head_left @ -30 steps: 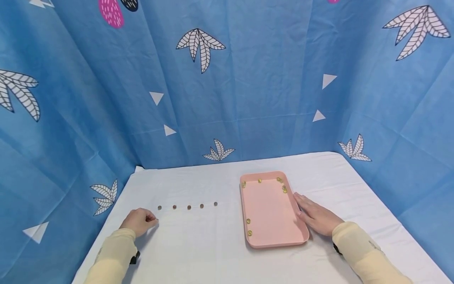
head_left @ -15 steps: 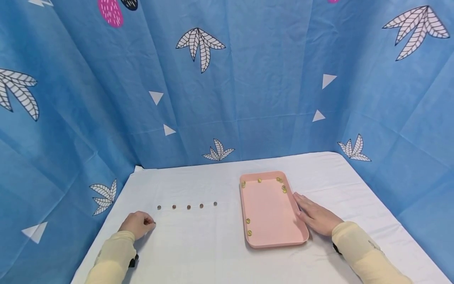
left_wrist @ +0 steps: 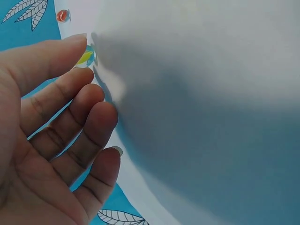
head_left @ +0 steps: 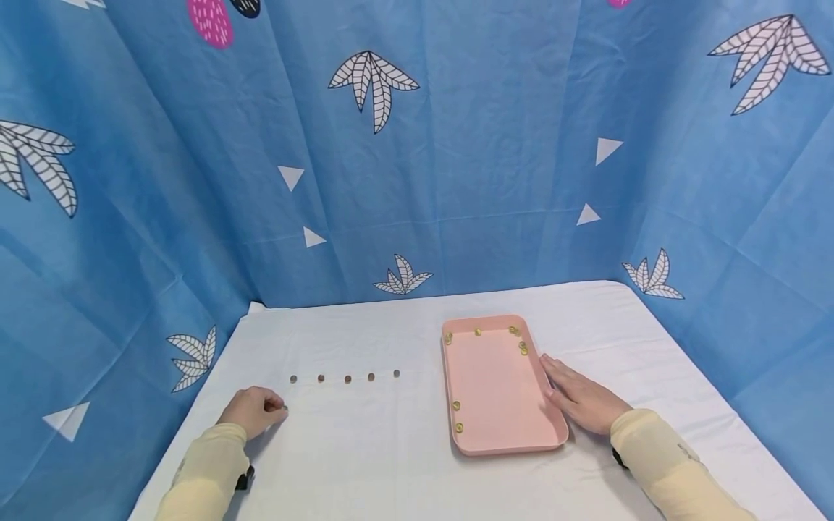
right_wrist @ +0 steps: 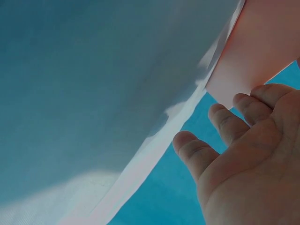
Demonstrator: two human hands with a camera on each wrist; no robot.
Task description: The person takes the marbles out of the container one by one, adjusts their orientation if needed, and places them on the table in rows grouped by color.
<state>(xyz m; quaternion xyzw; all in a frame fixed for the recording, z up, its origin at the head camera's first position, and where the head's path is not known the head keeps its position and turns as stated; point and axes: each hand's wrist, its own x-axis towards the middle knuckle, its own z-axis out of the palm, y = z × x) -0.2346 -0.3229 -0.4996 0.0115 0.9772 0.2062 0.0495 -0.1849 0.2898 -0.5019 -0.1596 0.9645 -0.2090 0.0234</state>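
Note:
At the left end of a row of small marbles [head_left: 348, 379], my left hand [head_left: 250, 412] pinches a glass marble [left_wrist: 87, 57] between thumb and index fingertip. Yellow and blue show inside that marble, and the fingertips partly cover it. The other fingers [left_wrist: 101, 124] are loosely bent, close to the white cloth. My right hand [head_left: 586, 398] lies along the right side of the pink tray [head_left: 495, 405], fingers extended against its outer wall. Several yellowish marbles [head_left: 457, 406] lie inside the tray along its edges.
A white cloth [head_left: 352, 463] covers the table. Blue patterned curtains [head_left: 469, 145] enclose its back and both sides. One marble with red inside [left_wrist: 63, 16] sits beyond the left hand in the left wrist view.
My left hand has drawn back slightly from the row, toward me and to the left, and the marble at its fingertips shows more clearly. The right hand and tray stay put.

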